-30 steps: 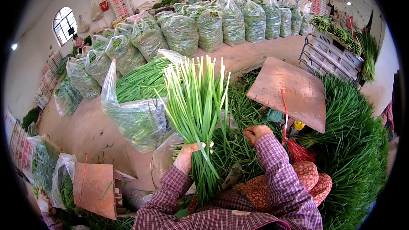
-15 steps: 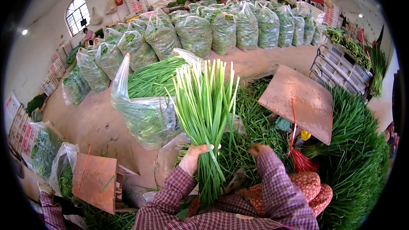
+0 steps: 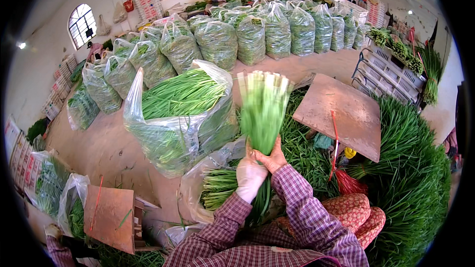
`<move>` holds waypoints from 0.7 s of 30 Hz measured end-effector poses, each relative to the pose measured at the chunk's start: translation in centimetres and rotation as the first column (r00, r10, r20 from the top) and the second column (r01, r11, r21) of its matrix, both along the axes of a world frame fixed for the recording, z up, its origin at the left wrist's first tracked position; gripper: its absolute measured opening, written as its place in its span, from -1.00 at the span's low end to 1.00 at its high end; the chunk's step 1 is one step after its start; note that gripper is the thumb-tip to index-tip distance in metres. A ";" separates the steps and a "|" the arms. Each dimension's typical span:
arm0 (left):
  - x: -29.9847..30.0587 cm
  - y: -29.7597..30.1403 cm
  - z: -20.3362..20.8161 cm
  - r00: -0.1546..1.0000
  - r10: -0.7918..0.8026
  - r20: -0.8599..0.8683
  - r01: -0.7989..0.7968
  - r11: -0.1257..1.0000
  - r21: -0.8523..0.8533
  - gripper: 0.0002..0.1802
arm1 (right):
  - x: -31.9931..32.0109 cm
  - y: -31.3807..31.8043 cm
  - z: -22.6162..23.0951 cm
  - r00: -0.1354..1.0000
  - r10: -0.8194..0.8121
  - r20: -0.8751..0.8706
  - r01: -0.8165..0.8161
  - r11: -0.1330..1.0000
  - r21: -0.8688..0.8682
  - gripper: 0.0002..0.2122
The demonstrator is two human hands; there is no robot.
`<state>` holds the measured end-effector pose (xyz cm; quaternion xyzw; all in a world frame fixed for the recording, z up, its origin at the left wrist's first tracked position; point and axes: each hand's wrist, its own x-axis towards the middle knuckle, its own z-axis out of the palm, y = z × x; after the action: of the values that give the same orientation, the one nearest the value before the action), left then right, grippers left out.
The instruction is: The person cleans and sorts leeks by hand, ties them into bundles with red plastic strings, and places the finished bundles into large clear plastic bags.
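Observation:
An upright bunch of garlic chives (image 3: 264, 111), pale cut ends up and blurred by motion, is gripped by both my hands. My left hand (image 3: 251, 174) wraps round its lower part from the left. My right hand (image 3: 272, 157) closes on the bunch from the right, its thumb meeting the left hand. The green leaf ends hang below, partly behind my forearms. Just left of my left wrist, more cut chives (image 3: 217, 188) lie in an open clear plastic bag (image 3: 190, 193). Beyond stands a large clear bag (image 3: 163, 141) filled with chives.
A tilted brown board (image 3: 341, 116) stands over loose greens at right, with red ties (image 3: 350, 183) beside it. A big heap of chives (image 3: 415, 178) fills the right side. Filled bags (image 3: 215, 42) line the back. Another person's hand (image 3: 52, 231) shows near a board (image 3: 110, 215) at lower left.
My right hand, formerly apart over the loose greens, has come in and taken hold of the bunch. The bunch has moved right, its stalks drawn closer together and their ends more even.

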<state>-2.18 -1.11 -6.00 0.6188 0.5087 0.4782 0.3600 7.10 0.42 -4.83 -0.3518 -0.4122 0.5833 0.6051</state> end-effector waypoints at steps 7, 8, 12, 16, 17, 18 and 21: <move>1.5 -4.0 8.9 0.748 -0.157 -0.645 0.127 0.987 -0.093 0.30 | 5.3 -1.2 3.0 0.997 0.031 0.077 -0.010 0.966 -0.260 -0.54; 0.8 -4.3 9.1 0.762 -0.202 -0.615 0.210 0.976 -0.061 0.30 | 6.2 -1.1 2.8 0.991 0.103 0.081 -0.078 0.963 -0.259 -0.58; -2.3 -6.1 10.4 0.767 -0.403 -0.499 0.523 0.843 0.123 0.16 | 9.3 -1.1 1.3 0.976 0.196 0.092 -0.167 0.952 -0.257 -0.62; -8.3 -7.2 13.3 0.589 -0.805 -0.072 0.788 0.591 -0.171 -0.31 | 11.1 -1.1 -0.4 0.803 0.534 -0.263 -0.554 0.833 0.000 -0.73; -9.6 -7.1 12.1 0.620 -0.780 0.077 0.781 0.624 0.025 -0.51 | 11.8 -1.9 -0.4 0.827 0.493 -0.270 -0.541 0.829 -0.144 -0.78; -12.1 -7.2 12.9 0.697 -0.675 0.240 0.712 0.691 -0.126 -0.63 | 10.6 -3.0 1.6 0.844 0.460 -0.276 -0.529 0.798 -0.289 -0.81; -17.5 -4.7 10.9 0.726 -0.439 0.530 0.465 0.881 0.092 -0.71 | 12.2 -1.4 -4.2 0.877 0.438 -0.197 -0.480 0.822 -0.306 -0.86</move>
<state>-19.65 -5.83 4.91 0.5565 0.2328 0.5171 0.6072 19.31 -0.94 -9.07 -0.3078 -0.3393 0.7946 0.3986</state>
